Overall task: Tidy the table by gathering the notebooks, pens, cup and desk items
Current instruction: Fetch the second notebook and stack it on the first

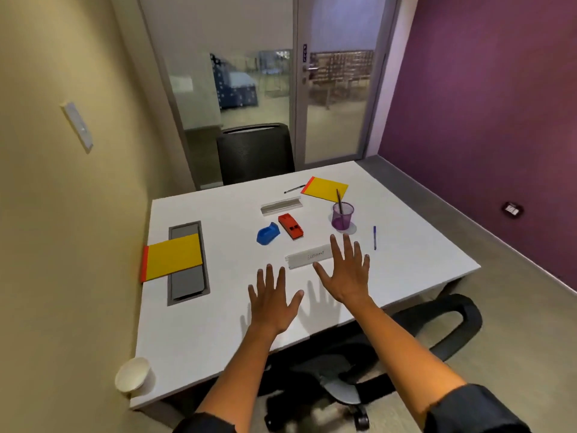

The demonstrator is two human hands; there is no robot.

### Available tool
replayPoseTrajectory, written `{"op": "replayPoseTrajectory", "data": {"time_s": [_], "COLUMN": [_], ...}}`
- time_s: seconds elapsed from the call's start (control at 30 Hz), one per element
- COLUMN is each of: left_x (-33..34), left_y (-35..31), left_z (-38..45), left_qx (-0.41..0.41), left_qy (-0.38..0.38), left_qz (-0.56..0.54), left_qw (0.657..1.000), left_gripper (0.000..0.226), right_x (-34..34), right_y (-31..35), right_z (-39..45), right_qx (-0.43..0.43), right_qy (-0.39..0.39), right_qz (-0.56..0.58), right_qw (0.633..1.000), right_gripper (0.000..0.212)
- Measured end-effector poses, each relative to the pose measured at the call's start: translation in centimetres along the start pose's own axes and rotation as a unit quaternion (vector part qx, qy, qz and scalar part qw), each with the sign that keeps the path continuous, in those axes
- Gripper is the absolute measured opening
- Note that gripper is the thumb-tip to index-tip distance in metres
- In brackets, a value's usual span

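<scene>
Both my hands hover flat over the white table (218,323), fingers spread and holding nothing. My left hand (273,300) is near the front middle; my right hand (346,271) partly covers a white name plate (304,256). A yellow notebook with a red spine (173,257) lies at the left, a second one (324,189) at the far side. A purple mesh pen cup (342,215) holds one dark pen. A blue pen (374,237) lies right of it, a dark pen (294,189) far back. A blue tape dispenser (267,234), a red stapler (290,225) and a paper cup (132,375) also stand here.
A grey cable hatch (187,285) is set into the table under the left notebook. Another white name plate (281,206) lies beyond the stapler. A black office chair (254,153) stands at the far side, another (406,332) below my arms. Walls close in left and right.
</scene>
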State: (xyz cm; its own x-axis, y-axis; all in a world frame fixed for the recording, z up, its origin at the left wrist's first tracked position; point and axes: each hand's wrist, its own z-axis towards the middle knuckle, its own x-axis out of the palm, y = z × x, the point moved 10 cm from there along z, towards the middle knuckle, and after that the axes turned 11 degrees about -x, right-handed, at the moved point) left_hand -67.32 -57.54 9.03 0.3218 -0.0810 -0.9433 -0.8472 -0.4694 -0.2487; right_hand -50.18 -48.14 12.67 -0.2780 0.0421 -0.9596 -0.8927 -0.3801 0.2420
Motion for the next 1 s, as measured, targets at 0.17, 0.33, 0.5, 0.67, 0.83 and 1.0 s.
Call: {"op": "replayPoseTrajectory", "data": {"time_s": [0.17, 0.33, 0.5, 0.67, 0.83, 1.0], "left_x": [2.2, 5.8, 9.0, 12.5, 16.7, 20.4], "left_y": [-9.6, -20.4, -31.8, -42.0, -52.6, -62.5], "left_z": [-0.5, -1.3, -1.4, -1.7, -2.7, -2.7], "left_qx": [0.066, 0.096, 0.126, 0.159, 0.212, 0.264], "left_qy": [0.008, 0.018, 0.024, 0.029, 0.068, 0.092], "left_qz": [0.007, 0.012, 0.016, 0.028, 0.039, 0.026], "left_qw": [0.998, 0.995, 0.992, 0.986, 0.974, 0.960], "left_gripper": [0.084, 0.081, 0.081, 0.081, 0.080, 0.078], "right_x": [-3.1, -6.5, -9.4, -11.6, -12.9, -13.3], "right_y": [-9.5, -20.9, -33.1, -43.5, -53.6, -62.3], "right_z": [-2.0, -3.4, -4.6, -7.5, -10.6, -11.9], "right_qx": [0.058, 0.089, 0.125, 0.164, 0.220, 0.271], "right_qy": [-0.022, -0.037, -0.038, -0.039, -0.055, -0.058], "right_qz": [-0.006, -0.017, -0.021, -0.016, 0.001, 0.000], "right_qw": [0.998, 0.995, 0.991, 0.986, 0.974, 0.961], "right_gripper": [0.085, 0.083, 0.084, 0.084, 0.084, 0.085]}}
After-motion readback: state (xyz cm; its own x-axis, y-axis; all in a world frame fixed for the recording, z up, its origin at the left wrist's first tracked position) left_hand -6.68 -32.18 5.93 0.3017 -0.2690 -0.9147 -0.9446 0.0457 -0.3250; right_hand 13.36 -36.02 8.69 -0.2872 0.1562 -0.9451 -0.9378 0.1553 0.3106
